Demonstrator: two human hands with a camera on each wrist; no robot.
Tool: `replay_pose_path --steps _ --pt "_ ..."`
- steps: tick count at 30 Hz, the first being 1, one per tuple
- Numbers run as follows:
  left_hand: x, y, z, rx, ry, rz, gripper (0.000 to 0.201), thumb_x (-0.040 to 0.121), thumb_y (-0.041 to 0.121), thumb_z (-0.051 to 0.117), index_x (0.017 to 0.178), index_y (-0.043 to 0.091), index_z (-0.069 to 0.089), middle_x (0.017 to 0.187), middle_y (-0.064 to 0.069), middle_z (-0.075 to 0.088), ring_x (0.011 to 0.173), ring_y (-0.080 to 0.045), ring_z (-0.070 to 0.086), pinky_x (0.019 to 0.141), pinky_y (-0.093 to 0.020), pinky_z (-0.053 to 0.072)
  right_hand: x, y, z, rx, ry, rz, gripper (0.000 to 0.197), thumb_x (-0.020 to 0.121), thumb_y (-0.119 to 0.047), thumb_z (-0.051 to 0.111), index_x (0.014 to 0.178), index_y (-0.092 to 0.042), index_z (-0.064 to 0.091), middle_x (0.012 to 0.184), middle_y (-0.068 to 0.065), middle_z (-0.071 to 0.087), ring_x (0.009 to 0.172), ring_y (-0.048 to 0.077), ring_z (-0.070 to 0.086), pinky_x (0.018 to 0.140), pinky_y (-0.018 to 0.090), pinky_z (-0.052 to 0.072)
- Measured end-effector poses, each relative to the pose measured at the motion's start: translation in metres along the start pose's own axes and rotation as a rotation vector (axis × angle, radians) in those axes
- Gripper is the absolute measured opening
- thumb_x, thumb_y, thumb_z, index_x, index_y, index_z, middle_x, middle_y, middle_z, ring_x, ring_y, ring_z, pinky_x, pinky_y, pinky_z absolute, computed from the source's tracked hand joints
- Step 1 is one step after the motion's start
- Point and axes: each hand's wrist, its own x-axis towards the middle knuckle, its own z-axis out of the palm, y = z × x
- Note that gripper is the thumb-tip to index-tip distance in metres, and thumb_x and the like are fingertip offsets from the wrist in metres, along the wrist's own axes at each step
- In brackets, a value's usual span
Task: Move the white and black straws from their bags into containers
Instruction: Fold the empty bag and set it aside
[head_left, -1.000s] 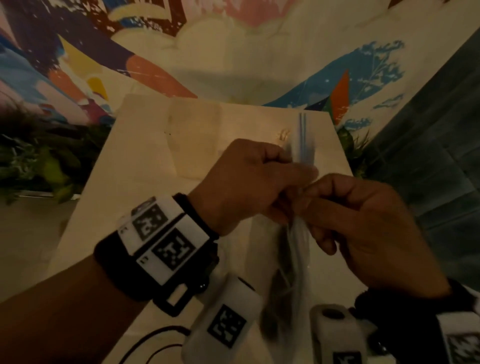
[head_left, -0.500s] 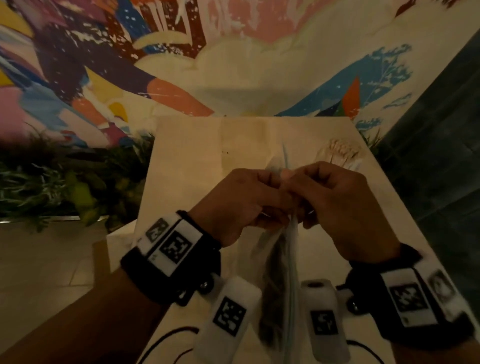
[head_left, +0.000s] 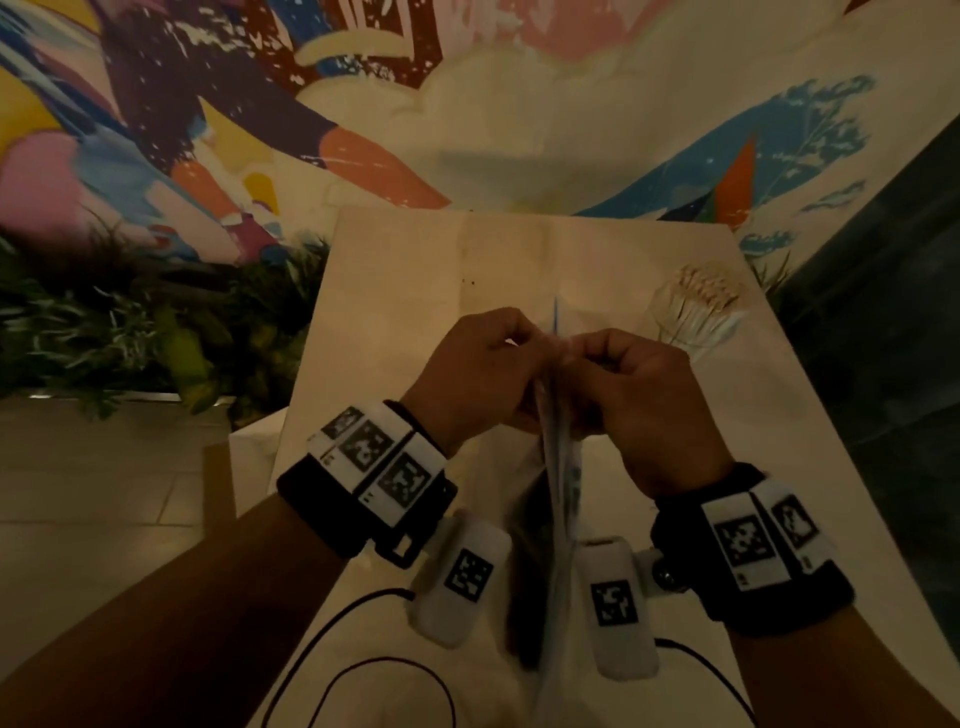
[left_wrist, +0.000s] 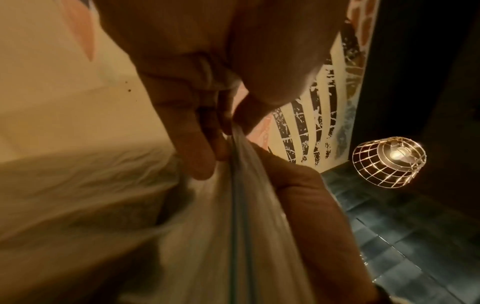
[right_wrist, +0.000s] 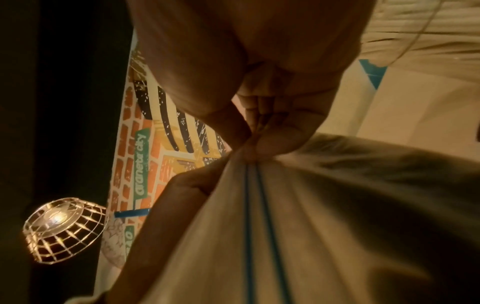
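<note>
A clear zip bag (head_left: 558, 499) with a blue seal line hangs edge-on between my hands over the table; dark straws (head_left: 524, 571) show through its lower part. My left hand (head_left: 478, 374) pinches one side of the bag's top and my right hand (head_left: 639, 395) pinches the other side, knuckles almost touching. In the left wrist view the bag (left_wrist: 233, 226) runs down from my fingers (left_wrist: 192, 148). In the right wrist view the bag (right_wrist: 285, 226) spreads below my pinching fingertips (right_wrist: 272, 142). A bag of white straws (head_left: 696, 306) lies on the table at the far right.
The pale table (head_left: 405, 291) runs away from me to a painted wall (head_left: 467, 104). Green plants (head_left: 130, 332) stand left of the table. Cables (head_left: 332, 665) lie on the near table. A wire-cage lamp (left_wrist: 389, 162) hangs to the side.
Both hands with the bag have come lower and nearer to me, and my right hand has closed in beside the left. The view has shifted, so the bag of white straws now shows.
</note>
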Motion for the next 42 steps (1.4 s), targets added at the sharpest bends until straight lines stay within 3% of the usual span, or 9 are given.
replay_pose_path --steps 6,12,17,19,23,26,31,36,42 --pt "-0.001 -0.008 0.019 -0.139 0.05 -0.025 0.018 0.096 0.01 0.048 0.08 0.002 0.053 0.061 -0.01 0.062 0.05 -0.019 0.062 0.05 -0.028 0.052 0.006 0.013 -0.014 0.252 -0.08 0.176 0.008 0.089 -0.006 0.056 0.086 -0.003 0.063 0.083 0.019 0.064 0.08 0.036 0.059 0.083 0.06 0.051" --pt "-0.002 -0.02 0.036 -0.237 0.074 -0.032 0.021 0.098 0.011 0.043 0.081 0.002 0.05 0.054 -0.003 0.061 0.051 -0.017 0.06 0.053 -0.028 0.052 0.004 0.024 -0.02 0.436 -0.121 0.24 0.015 0.089 -0.01 0.053 0.077 -0.006 0.061 0.066 0.008 0.062 0.057 0.02 0.052 0.065 0.035 0.049" --pt "0.001 -0.027 0.039 -0.393 0.148 -0.143 0.022 0.099 0.01 0.039 0.081 0.002 0.05 0.081 -0.017 0.061 0.069 -0.025 0.063 0.062 -0.035 0.057 0.002 0.027 -0.022 0.579 -0.034 0.262 0.042 0.067 -0.029 0.075 0.094 -0.003 0.057 0.092 0.021 0.053 0.084 0.034 0.05 0.083 0.044 0.044" --pt "0.001 -0.028 0.039 -0.404 0.15 -0.162 0.02 0.099 0.011 0.039 0.086 0.001 0.051 0.093 -0.022 0.06 0.076 -0.027 0.063 0.068 -0.037 0.058 0.0 0.028 -0.023 0.595 -0.003 0.262 0.026 0.075 -0.024 0.066 0.088 -0.004 0.055 0.09 0.018 0.053 0.088 0.034 0.05 0.091 0.05 0.043" --pt "-0.001 -0.026 0.042 -0.307 0.157 -0.164 0.021 0.1 0.019 0.041 0.098 0.001 0.052 0.096 -0.023 0.061 0.072 -0.029 0.064 0.063 -0.04 0.058 -0.009 0.023 -0.027 0.205 0.03 0.123 0.015 0.089 -0.016 0.061 0.087 -0.002 0.063 0.074 0.015 0.063 0.065 0.025 0.06 0.066 0.041 0.055" --pt "-0.004 -0.019 0.042 -0.251 0.168 -0.127 0.021 0.097 0.026 0.048 0.099 0.005 0.049 0.089 -0.019 0.062 0.067 -0.03 0.065 0.06 -0.042 0.058 -0.019 0.02 -0.036 -0.102 -0.036 0.024 0.017 0.085 -0.014 0.066 0.081 0.003 0.065 0.052 0.01 0.057 0.041 0.014 0.049 0.043 0.025 0.044" --pt "-0.024 -0.015 0.046 0.094 -0.093 -0.141 0.033 0.088 0.028 0.062 0.095 -0.004 0.059 0.083 -0.022 0.069 0.066 -0.03 0.069 0.065 -0.041 0.059 -0.025 0.027 -0.044 -0.037 -0.021 0.029 0.012 0.089 -0.008 0.061 0.083 0.001 0.067 0.064 0.024 0.063 0.049 0.022 0.054 0.044 0.026 0.045" --pt "-0.027 -0.024 0.03 -0.254 -0.004 -0.185 0.011 0.09 0.004 0.054 0.079 0.001 0.054 0.078 -0.016 0.066 0.066 -0.024 0.067 0.065 -0.035 0.059 -0.028 0.031 -0.053 0.098 0.092 0.057 0.017 0.091 -0.008 0.059 0.075 -0.001 0.06 0.056 0.01 0.052 0.042 0.015 0.043 0.044 0.027 0.039" --pt "-0.032 -0.034 0.027 -0.425 -0.017 -0.259 0.007 0.089 0.008 0.056 0.089 0.007 0.049 0.089 -0.02 0.065 0.065 -0.03 0.065 0.058 -0.038 0.058 -0.048 0.039 -0.038 -0.334 -0.088 0.044 0.057 0.067 -0.056 0.066 0.085 -0.001 0.063 0.073 0.023 0.064 0.061 0.038 0.059 0.054 0.043 0.051"
